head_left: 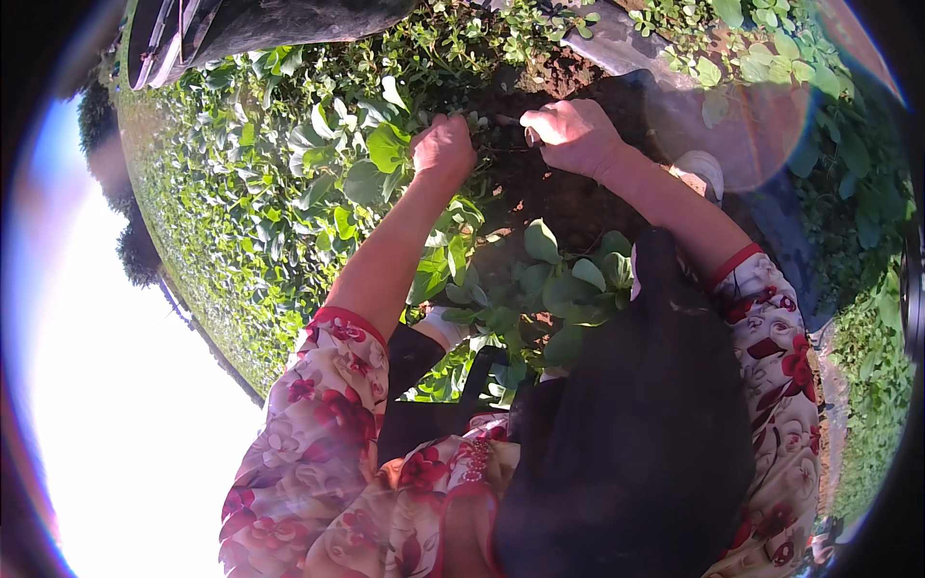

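My left hand [445, 149] is closed in a fist beside broad-leaved green plants [362, 181], its knuckles turned away from me. My right hand [575, 138] is closed too, a short way to the right, with the thumb pressed toward the left hand. Between the two fists runs a patch of dark, shaded soil [564, 204]. Whatever either hand grips is too small and shaded to make out. More leafy plants [568, 279] grow on the near side, below my hands.
A large dark sack or tub [279, 21] lies at the upper left. Grey plastic sheeting [665, 72] covers ground at the upper right. A pale shoe [701, 171] shows beside my right forearm. Dense green crop [222, 222] spreads out at the left.
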Demonstrator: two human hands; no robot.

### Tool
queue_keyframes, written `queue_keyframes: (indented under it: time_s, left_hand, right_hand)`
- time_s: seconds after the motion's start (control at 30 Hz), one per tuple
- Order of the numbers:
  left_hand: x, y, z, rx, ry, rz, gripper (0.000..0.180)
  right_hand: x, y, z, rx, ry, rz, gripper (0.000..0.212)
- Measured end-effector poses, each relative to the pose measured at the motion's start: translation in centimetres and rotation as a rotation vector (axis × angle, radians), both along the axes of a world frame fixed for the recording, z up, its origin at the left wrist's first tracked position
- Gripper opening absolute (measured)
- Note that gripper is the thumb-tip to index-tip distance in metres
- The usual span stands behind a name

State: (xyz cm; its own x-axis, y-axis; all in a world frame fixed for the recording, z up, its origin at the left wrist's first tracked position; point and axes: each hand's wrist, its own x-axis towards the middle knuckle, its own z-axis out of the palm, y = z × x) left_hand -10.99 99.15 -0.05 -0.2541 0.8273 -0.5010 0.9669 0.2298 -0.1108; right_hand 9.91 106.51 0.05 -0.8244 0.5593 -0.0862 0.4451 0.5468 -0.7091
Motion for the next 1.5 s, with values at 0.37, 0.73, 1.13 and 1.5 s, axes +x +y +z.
queue_keyframes:
  time_s: [0.37,0.73,1.13,1.5]
  left_hand:
    - [0.1,-3.0,0.6,0.113,-0.019,-0.058,0.054]
    - [0.8,-0.4,-0.1,0.039,-0.190,0.311,0.024]
    - [-0.3,-3.3,0.0,0.189,-0.124,-0.003,0.026]
    - [2.4,-5.5,2.1,0.316,-0.212,-0.186,0.030]
  right_hand:
    - [4.2,-1.4,2.7,0.044,0.016,-0.199,0.019]
    - [1.0,-0.7,-1.2,-0.008,0.162,-0.109,0.016]
    - [7.5,-3.5,4.2,-0.051,-0.048,-0.211,0.028]
    - [0.7,-0.9,1.3,-0.092,-0.001,-0.036,0.017]
